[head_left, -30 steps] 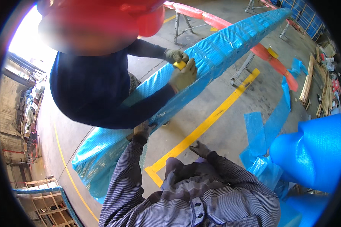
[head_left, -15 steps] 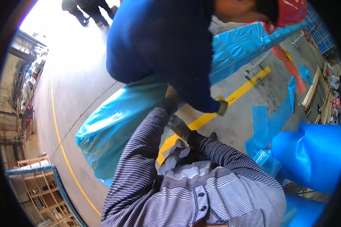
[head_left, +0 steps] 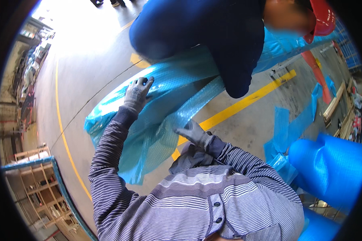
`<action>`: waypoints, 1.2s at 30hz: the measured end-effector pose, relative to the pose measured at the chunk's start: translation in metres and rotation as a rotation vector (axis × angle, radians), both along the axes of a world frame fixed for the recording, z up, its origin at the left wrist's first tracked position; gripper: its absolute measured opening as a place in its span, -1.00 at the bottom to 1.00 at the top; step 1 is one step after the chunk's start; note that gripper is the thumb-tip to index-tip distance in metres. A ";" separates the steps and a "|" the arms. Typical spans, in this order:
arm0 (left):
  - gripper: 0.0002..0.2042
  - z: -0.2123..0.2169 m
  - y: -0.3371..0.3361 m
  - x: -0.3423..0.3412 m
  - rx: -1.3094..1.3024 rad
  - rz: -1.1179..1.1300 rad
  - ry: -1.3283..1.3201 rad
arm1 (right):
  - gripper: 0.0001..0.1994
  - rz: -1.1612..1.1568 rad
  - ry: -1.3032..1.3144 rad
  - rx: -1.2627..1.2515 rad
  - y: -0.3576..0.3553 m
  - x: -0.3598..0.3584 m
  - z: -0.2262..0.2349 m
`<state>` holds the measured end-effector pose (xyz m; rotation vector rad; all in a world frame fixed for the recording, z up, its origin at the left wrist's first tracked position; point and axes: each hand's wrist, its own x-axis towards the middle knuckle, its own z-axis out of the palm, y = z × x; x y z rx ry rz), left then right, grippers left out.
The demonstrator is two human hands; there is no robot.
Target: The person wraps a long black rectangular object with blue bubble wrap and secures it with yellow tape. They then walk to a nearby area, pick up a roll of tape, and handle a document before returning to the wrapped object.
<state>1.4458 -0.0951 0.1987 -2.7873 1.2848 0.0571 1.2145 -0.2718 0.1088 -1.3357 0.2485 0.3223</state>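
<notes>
A long object wrapped in blue bubble wrap [head_left: 165,108] runs from the lower left up toward the upper right. My left hand [head_left: 137,93], in a grey glove, lies flat with spread fingers on top of the wrap. My right hand [head_left: 194,133], also gloved, presses against the wrap's lower edge with fingers pointing left. A co-worker in a dark blue top [head_left: 213,36] and a red hard hat [head_left: 321,19] bends over the same wrapped object from the far side.
A big roll of blue bubble wrap [head_left: 330,168] lies at the right, with loose blue scraps [head_left: 287,124] beside it. Yellow lines [head_left: 245,102] mark the concrete floor. A wooden crate with blue edging [head_left: 40,180] stands at the lower left. Timber lies at the far right.
The co-worker has leaned further over the wrapped object toward the right. My left hand has moved up onto the top of the wrap and my right hand has reached its lower edge.
</notes>
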 end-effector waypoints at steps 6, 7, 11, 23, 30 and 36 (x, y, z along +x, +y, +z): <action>-0.66 0.005 0.034 0.018 -0.181 0.078 -0.051 | -0.72 -0.277 -0.121 0.236 0.041 0.062 0.015; -0.68 0.010 0.036 0.025 -0.248 0.067 0.016 | -0.73 -0.321 -0.086 0.212 0.046 0.075 0.015; -0.77 0.032 0.042 0.050 -0.465 -0.152 0.223 | -0.61 -0.530 -0.021 0.342 0.074 0.123 0.004; -0.56 0.035 0.034 0.063 -0.197 -0.554 0.455 | -0.50 0.032 -0.193 -1.259 0.126 0.169 0.030; -0.54 0.014 0.000 0.047 0.255 -0.804 0.423 | -0.25 -0.100 -0.087 -1.426 0.184 0.123 0.029; -0.50 -0.003 -0.011 0.045 0.285 -0.813 0.391 | -0.28 0.176 -0.367 -1.175 0.181 0.080 0.060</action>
